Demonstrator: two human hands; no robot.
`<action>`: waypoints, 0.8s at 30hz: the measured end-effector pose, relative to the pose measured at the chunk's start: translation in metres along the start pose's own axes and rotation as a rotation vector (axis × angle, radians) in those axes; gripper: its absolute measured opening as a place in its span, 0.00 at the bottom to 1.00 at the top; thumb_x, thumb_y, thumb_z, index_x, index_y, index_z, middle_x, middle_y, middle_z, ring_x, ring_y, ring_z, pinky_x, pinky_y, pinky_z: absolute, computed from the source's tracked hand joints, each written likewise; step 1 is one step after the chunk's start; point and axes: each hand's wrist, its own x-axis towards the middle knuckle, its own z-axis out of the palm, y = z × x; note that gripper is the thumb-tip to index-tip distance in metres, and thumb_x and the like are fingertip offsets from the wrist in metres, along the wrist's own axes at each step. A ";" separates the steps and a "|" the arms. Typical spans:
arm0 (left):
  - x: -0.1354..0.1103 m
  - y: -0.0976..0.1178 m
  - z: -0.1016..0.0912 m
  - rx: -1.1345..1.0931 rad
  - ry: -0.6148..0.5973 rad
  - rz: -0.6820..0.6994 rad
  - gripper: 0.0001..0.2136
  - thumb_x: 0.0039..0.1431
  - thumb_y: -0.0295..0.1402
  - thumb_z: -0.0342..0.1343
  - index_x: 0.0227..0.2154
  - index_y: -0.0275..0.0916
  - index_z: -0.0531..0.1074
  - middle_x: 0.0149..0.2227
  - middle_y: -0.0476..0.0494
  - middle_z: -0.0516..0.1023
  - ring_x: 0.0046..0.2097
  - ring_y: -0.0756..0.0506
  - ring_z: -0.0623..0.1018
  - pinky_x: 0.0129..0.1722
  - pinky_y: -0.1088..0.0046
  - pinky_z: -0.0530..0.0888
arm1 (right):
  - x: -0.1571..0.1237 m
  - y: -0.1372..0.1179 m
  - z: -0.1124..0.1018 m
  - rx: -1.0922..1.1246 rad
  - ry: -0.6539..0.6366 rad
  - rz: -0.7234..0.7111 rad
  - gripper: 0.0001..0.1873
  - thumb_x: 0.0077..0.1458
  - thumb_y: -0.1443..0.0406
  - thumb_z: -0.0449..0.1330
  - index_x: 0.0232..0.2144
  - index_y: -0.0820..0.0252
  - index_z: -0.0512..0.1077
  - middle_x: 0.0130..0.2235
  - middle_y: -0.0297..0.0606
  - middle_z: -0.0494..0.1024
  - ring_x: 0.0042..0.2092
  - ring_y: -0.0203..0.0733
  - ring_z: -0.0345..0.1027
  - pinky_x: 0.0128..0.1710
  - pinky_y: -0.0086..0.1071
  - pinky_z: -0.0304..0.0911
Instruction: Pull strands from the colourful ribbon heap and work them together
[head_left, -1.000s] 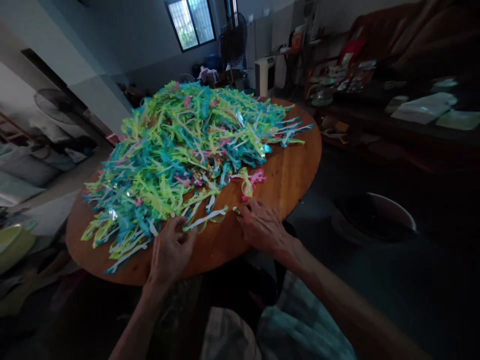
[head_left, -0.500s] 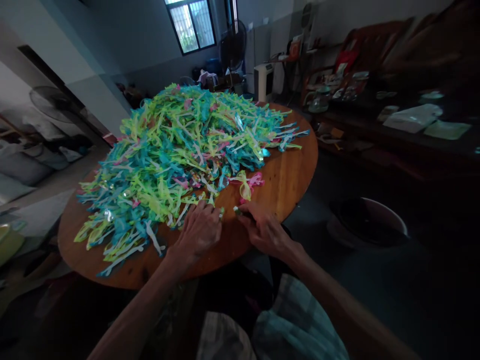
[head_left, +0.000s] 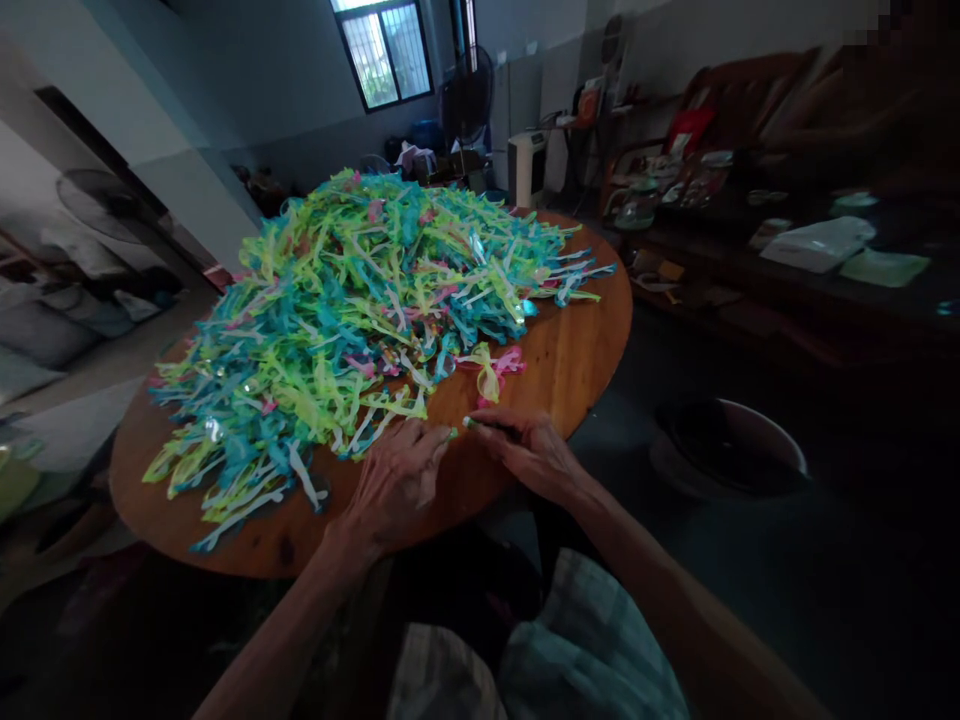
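Over the near edge of a round wooden table point(head_left: 577, 350), my left hand point(head_left: 399, 468) is closed in a pinch. A tiny pale green piece point(head_left: 453, 433) shows at its fingertips. My right hand point(head_left: 534, 452) faces it across a small gap, pinching a small whitish-green piece point(head_left: 468, 422); the kind of both pieces is too small to tell. Just beyond the hands lies a yellow ribbon-like bow point(head_left: 488, 376) with a pink ribbon-like bow point(head_left: 511, 361) beside it. A big heap of blue, yellow-green and pink translucent strips point(head_left: 337, 300) rises behind and left of my left hand.
To the right, a round tub point(head_left: 765, 430) stands on the floor. Farther right is a dark table bearing a white plastic bag point(head_left: 817, 245) and a glass jug point(head_left: 637, 205). A wooden chair point(head_left: 750, 95), a white appliance point(head_left: 527, 165) and standing fans point(head_left: 465, 95) are behind.
My left hand has turned slightly, and its fingertips have come a little nearer the right hand's. The right hand has shifted slightly left and lower. The heap is unchanged.
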 end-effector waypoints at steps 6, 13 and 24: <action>-0.006 0.001 0.002 -0.133 -0.014 -0.032 0.12 0.70 0.30 0.45 0.46 0.42 0.74 0.34 0.45 0.71 0.36 0.46 0.73 0.36 0.70 0.67 | -0.002 0.000 0.002 -0.051 -0.041 -0.009 0.20 0.59 0.57 0.59 0.46 0.66 0.79 0.29 0.36 0.73 0.28 0.34 0.59 0.27 0.28 0.53; -0.007 -0.002 0.002 -0.231 -0.011 -0.054 0.12 0.69 0.31 0.46 0.42 0.41 0.76 0.34 0.43 0.77 0.36 0.46 0.76 0.37 0.71 0.70 | -0.005 -0.003 0.001 -0.004 -0.096 -0.011 0.18 0.59 0.58 0.60 0.46 0.65 0.79 0.30 0.36 0.74 0.28 0.34 0.60 0.27 0.27 0.54; -0.005 0.000 -0.004 -0.213 -0.032 -0.009 0.12 0.68 0.29 0.46 0.32 0.39 0.73 0.29 0.46 0.75 0.31 0.47 0.74 0.31 0.72 0.66 | -0.006 0.002 0.004 0.032 -0.089 0.003 0.18 0.59 0.58 0.61 0.46 0.65 0.79 0.27 0.34 0.72 0.27 0.33 0.59 0.25 0.27 0.53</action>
